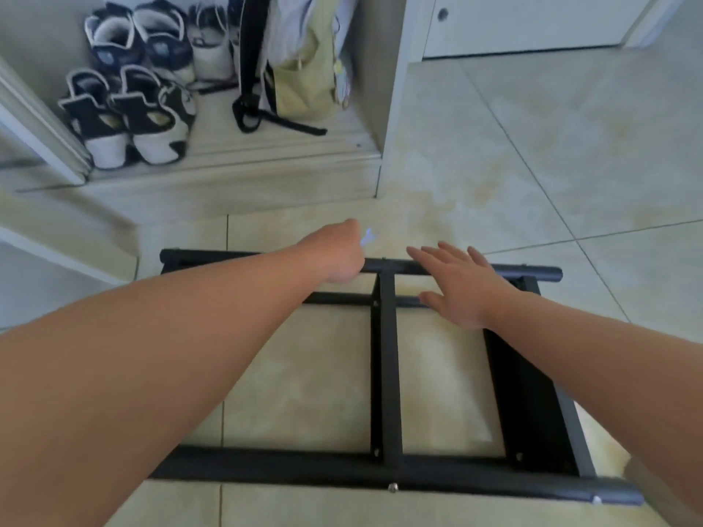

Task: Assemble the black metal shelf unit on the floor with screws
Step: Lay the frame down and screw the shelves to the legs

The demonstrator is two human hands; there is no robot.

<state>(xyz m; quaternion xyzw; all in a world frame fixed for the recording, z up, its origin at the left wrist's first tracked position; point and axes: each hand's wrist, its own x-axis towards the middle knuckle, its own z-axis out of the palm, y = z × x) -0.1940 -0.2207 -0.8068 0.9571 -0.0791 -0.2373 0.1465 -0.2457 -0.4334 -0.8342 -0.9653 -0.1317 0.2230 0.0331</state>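
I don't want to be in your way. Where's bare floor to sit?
The tiles right of the black frame, up to the white door, are bare. So is the strip before the closet step. Crowded: the shoes and bag in the closet, and the far rail, where the right hand and the left hand, gripping a small pale thing, are.

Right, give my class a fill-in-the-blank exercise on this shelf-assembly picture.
The black frame rests on the tiled ____. The left hand, curled into a ____, grips a small pale object. The right hand, fingers straight, holds ____. Left of the yellow bag stand pairs of ____.
Missing: floor; fist; nothing; shoes.
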